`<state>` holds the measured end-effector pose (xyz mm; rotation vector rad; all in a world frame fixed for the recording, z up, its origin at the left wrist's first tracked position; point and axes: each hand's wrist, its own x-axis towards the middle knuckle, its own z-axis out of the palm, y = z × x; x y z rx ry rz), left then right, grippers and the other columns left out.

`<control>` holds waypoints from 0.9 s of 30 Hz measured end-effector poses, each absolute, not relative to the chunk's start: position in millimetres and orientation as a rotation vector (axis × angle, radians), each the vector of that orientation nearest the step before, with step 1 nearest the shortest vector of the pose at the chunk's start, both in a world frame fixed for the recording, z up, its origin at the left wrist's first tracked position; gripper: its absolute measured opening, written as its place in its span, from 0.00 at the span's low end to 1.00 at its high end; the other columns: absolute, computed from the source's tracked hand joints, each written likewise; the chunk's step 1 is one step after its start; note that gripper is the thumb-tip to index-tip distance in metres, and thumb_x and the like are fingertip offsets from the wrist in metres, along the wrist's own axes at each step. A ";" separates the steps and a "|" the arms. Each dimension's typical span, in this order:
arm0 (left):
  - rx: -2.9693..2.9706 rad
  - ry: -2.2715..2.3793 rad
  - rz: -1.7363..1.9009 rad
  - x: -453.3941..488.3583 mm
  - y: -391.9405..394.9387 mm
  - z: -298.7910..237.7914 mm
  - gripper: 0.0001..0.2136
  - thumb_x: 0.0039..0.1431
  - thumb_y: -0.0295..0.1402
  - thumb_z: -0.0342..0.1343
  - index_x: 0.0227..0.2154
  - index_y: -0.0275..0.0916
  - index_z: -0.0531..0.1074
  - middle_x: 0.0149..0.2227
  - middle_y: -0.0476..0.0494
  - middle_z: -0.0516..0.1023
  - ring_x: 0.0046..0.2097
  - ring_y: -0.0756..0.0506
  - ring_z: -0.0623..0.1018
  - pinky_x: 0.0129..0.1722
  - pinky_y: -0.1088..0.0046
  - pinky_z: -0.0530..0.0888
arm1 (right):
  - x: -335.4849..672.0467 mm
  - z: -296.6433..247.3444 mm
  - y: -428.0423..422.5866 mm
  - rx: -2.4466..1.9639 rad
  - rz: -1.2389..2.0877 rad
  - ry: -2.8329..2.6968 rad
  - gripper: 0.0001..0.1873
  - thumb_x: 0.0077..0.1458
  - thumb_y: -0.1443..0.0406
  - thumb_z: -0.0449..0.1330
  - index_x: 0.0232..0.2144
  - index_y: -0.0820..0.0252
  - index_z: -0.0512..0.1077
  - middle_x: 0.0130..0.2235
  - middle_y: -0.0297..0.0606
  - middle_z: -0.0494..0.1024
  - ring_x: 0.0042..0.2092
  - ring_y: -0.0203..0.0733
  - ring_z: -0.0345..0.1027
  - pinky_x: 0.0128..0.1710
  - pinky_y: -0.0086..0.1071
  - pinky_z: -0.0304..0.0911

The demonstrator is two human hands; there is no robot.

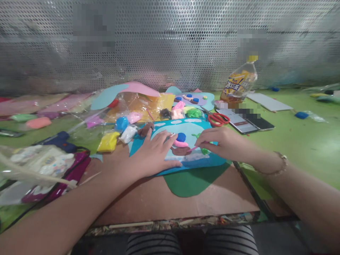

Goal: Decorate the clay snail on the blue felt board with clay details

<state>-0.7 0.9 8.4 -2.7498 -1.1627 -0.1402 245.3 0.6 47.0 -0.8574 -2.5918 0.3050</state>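
Note:
My left hand (156,150) lies flat with its fingers spread across the left side of a blue craft sheet (195,163). Pinched in my right hand (216,140) is a thin pink stick (193,149), its tip at a brown clay piece (181,151) on the sheet. Above that piece sit a pink clay strip (180,143) and a round blue clay piece (181,137). Green clay (205,151) shows partly beneath my right hand. White clay patches line the sheet's top, and a dark green sheet (198,182) sticks out below it.
Clay packets, including a yellow one (108,141) and a blue one (122,124), lie left and behind. Red-handled scissors (218,119), a phone (236,121) and a tilted drink bottle (239,85) stand at the right. A glue gun (60,141) rests left. A perforated metal panel (170,42) closes the back.

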 end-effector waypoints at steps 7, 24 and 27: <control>-2.768 -1.174 -0.166 -0.5 0.5 9.4 0.38 0.55 0.58 0.43 0.60 0.33 0.50 0.59 0.31 0.58 0.61 0.36 0.54 0.58 0.47 0.46 | 249.1 47.7 2.4 -0.851 0.302 -2.619 0.10 0.56 0.73 0.52 0.34 0.59 0.73 0.34 0.37 0.76 0.36 0.36 0.69 0.36 0.29 0.64; -2.780 -1.162 -0.186 -1.6 1.6 8.2 0.38 0.55 0.59 0.43 0.60 0.34 0.51 0.59 0.31 0.58 0.61 0.35 0.55 0.58 0.47 0.47 | 256.8 56.9 1.2 -0.875 0.238 -2.666 0.10 0.56 0.71 0.53 0.34 0.58 0.74 0.35 0.36 0.77 0.36 0.38 0.71 0.37 0.31 0.64; -2.765 -1.155 -0.173 -1.8 1.2 8.2 0.38 0.55 0.58 0.44 0.60 0.33 0.50 0.59 0.30 0.58 0.61 0.35 0.54 0.58 0.47 0.47 | 255.7 60.6 -1.5 -0.887 0.259 -2.607 0.09 0.56 0.71 0.53 0.33 0.58 0.74 0.34 0.35 0.77 0.35 0.37 0.70 0.35 0.29 0.64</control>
